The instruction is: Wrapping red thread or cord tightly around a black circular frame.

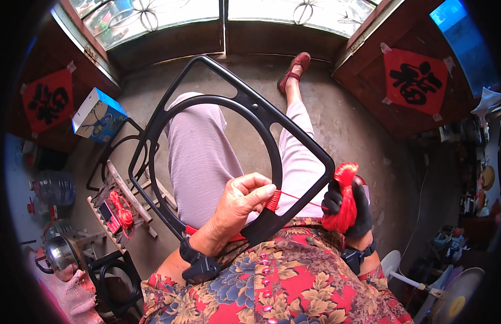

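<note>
A black square frame with a round ring inside it point(257, 109) leans across my lap, one corner toward my belly. My left hand point(241, 201) is bare. Its thumb and fingers are pinched on the ring, at a tight band of red cord coils point(272, 201) wound round it. A thin strand runs from the coils across to my right hand point(362, 211), which wears a black glove. That hand is closed round a bundle of red cord point(345, 200), with loops sticking out above and below the fingers. More red shows on the frame beside my left wrist.
On the left, a small wooden stool point(114, 220) bears another hank of red cord point(121, 211). Further black frames point(116, 278) stand beside it, near a metal pot point(61, 258). A blue box point(99, 116) sits by the left door. A white fan point(457, 302) is at lower right.
</note>
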Action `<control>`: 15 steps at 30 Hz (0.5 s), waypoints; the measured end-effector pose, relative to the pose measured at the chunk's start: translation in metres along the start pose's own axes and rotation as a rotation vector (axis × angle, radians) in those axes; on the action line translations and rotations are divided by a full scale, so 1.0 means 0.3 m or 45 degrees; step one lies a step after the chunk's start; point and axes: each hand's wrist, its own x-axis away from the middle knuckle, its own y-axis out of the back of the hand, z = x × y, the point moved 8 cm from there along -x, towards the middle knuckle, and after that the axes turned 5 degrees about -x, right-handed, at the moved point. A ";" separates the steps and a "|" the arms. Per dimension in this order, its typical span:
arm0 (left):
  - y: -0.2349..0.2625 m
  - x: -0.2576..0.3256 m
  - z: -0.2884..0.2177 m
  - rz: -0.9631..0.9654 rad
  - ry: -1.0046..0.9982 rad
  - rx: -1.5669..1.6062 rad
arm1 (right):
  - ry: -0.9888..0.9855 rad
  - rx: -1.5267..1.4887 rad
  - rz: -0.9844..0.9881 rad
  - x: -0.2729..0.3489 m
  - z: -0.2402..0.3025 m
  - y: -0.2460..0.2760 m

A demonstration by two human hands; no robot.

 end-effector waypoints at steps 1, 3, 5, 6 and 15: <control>0.002 0.003 -0.003 -0.002 -0.007 -0.057 | -0.006 0.002 0.000 0.011 0.009 0.005; -0.002 0.008 -0.030 0.032 -0.049 -0.141 | 0.010 0.665 0.503 0.059 0.019 -0.081; -0.011 0.009 -0.036 0.068 -0.089 -0.227 | -0.123 1.143 0.436 0.066 -0.012 -0.182; -0.017 0.011 -0.033 0.064 -0.094 -0.130 | -0.087 1.308 0.396 0.057 -0.038 -0.226; -0.008 0.018 -0.039 0.051 -0.094 -0.126 | 0.031 1.796 0.510 -0.004 -0.113 -0.267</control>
